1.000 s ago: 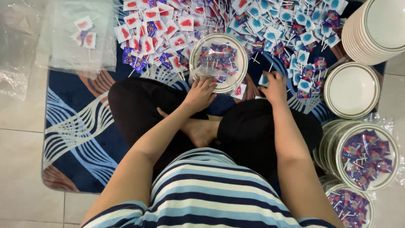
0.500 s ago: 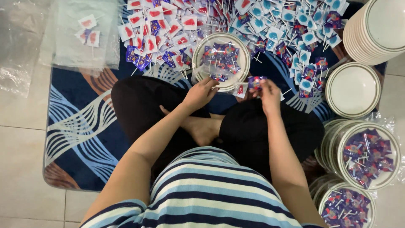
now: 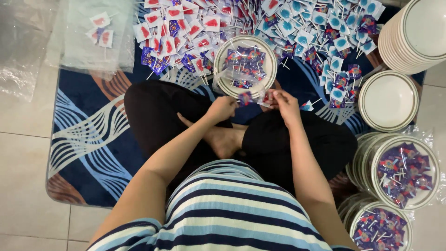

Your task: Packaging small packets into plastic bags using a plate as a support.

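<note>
Pale floor tiles [image 3: 28,186] surround a dark blue rug [image 3: 93,153] with wavy cream lines, and from where I watch, the person sits cross-legged on it in a striped shirt. Just beyond the crossed legs, I see the left hand [image 3: 222,108] with fingers pinched together on the near edge of clear wrap, and the right hand [image 3: 284,101] closed on a small wrapped lollipop [image 3: 245,98] region just beside it; whether both grip the same piece I cannot tell. Both hands sit at the near rim of a round plate [image 3: 224,56] filled with purple-wrapped lollipops and covered in clear film. To the right lie an empty plate [image 3: 389,100] and, nearer, two filled wrapped plates [image 3: 404,171]. Farther off, loose lollipops spread over the rug, red ones [image 3: 186,23] leftward, blue ones [image 3: 325,28] rightward. A tall stack of plates [image 3: 413,32] stands at the far right, clear plastic bags [image 3: 88,37] at the far left.
</note>
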